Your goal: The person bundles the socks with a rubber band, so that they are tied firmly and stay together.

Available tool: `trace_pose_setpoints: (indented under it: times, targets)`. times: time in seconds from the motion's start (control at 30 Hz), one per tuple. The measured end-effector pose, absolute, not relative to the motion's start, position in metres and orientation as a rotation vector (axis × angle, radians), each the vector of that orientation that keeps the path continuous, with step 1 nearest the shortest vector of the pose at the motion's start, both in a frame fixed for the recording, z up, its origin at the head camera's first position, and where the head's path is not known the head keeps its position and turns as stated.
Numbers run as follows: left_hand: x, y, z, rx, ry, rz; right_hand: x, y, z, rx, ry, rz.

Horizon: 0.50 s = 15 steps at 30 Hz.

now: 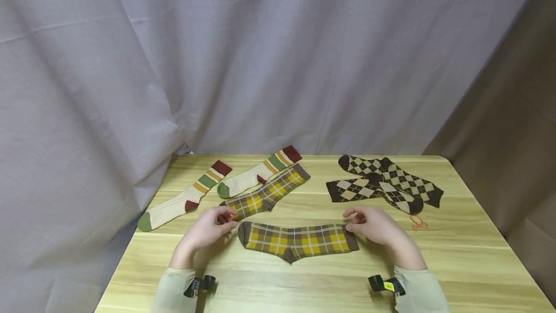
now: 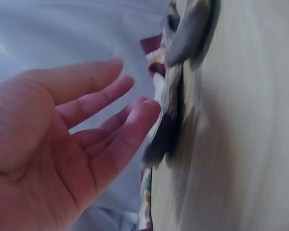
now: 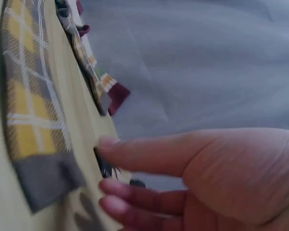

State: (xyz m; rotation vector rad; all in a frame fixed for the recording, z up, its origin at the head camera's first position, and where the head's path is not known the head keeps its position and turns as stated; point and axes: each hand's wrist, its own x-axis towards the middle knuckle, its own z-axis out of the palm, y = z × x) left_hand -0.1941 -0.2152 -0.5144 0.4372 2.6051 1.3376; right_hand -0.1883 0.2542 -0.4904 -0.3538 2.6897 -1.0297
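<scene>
A yellow and brown plaid sock (image 1: 299,241) lies flat and crosswise at the front, toe left and cuff right. My left hand (image 1: 207,230) hovers by its toe, fingers loosely bent with a gap to the thumb and nothing held. Beside the cuff is my right hand (image 1: 377,226); in the right wrist view its thumb and fingers stand apart, off the sock. A second plaid sock (image 1: 282,190) lies slanted behind, its toe end partly hidden near my left fingers. In the left wrist view, dark toes (image 2: 188,36) of the plaid socks appear blurred.
Two cream striped socks with green toes and red cuffs, one at far left (image 1: 173,206) and one at back (image 1: 243,183), lie on the wooden table (image 1: 269,284). Two argyle socks (image 1: 408,180) overlap at back right, near an orange thread (image 1: 419,223). Grey curtain (image 1: 304,62) hangs behind.
</scene>
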Motion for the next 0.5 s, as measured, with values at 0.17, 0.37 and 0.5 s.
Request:
trace_pose_setpoints:
  times: [0.17,0.37,0.5]
  targets:
    - [-0.197,-0.229,-0.514,0.215,2.731,1.441,-0.233,0.231,-0.495,-0.487,2.675,-1.108]
    - [-0.203,-0.237,-0.52,0.037,2.846,1.422,-0.273,0.204,-0.505,-0.534,2.671,-1.177]
    - [-0.205,-0.24,-0.524,-0.022,2.846,1.413,-0.289,0.192,-0.512,-0.477,2.726,-1.192]
